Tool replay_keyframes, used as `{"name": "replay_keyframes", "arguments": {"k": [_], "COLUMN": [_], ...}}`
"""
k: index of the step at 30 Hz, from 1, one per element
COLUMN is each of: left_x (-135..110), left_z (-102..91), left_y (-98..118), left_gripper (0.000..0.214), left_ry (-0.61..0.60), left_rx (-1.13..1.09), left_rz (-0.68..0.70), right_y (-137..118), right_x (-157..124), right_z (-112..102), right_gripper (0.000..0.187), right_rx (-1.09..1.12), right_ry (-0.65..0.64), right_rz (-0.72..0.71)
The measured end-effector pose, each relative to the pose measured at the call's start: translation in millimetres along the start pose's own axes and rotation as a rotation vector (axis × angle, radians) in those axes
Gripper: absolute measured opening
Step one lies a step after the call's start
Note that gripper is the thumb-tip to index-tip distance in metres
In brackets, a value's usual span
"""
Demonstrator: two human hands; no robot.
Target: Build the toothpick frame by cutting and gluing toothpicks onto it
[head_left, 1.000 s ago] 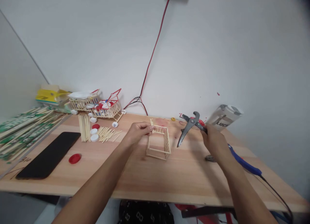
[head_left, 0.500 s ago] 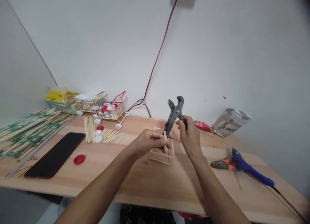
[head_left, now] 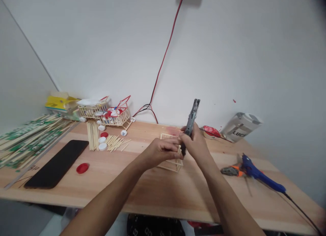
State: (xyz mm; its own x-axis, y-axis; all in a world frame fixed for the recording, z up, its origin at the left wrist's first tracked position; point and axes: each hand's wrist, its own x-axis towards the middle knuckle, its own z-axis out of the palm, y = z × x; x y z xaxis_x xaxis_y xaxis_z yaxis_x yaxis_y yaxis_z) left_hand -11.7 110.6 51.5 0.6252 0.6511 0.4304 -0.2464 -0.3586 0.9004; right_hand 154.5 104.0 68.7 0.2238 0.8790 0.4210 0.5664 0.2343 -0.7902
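Observation:
My left hand (head_left: pixel 165 151) is closed, pinching short wooden sticks (head_left: pixel 179 149) upright at its fingertips. My right hand (head_left: pixel 195 139) grips a dark cutter with a hooked jaw (head_left: pixel 191 118), its head pointing up and seen edge-on. The cutter's lower part sits close against the sticks and the left fingers; whether it touches them I cannot tell. Behind and below the hands, a small open frame of glued sticks (head_left: pixel 170 168) stands on the table, partly hidden by them.
At left are stick bundles (head_left: pixel 33 137), a black phone (head_left: pixel 57 164), a red cap (head_left: pixel 83 168), white caps (head_left: pixel 103 146) and cut sticks (head_left: pixel 115 142). Two filled stick carts (head_left: pixel 114 118) stand behind. At right lie pliers (head_left: pixel 230 170), a blue glue gun (head_left: pixel 262 176) and a tin (head_left: pixel 241 127).
The cutter has turned from its broad side to edge-on and come closer to my left hand. The right hand has shifted slightly left; the sticks at my left fingertips have moved slightly right.

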Motion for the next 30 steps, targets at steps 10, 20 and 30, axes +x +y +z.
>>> {"name": "replay_keyframes", "arguments": {"k": [10, 20, 30], "left_x": [0, -3, -4], "left_z": [-56.3, -51.9, -78.2], "left_y": [-35, -49, -35], "left_gripper": [0.036, 0.045, 0.03], "left_ry": [0.677, 0.533, 0.702], "left_rx": [-0.323, -0.419, -0.422], "left_rz": [-0.307, -0.513, -0.478], "right_y": [67, 66, 48], "right_x": [-16, -28, 13], "right_z": [-29, -3, 41], "right_gripper": [0.036, 0.037, 0.036], "right_rx": [-0.172, 0.019, 0.166], "right_ry": [-0.162, -0.21, -0.242], "right_rz": [0.181, 0.282, 0.284]}}
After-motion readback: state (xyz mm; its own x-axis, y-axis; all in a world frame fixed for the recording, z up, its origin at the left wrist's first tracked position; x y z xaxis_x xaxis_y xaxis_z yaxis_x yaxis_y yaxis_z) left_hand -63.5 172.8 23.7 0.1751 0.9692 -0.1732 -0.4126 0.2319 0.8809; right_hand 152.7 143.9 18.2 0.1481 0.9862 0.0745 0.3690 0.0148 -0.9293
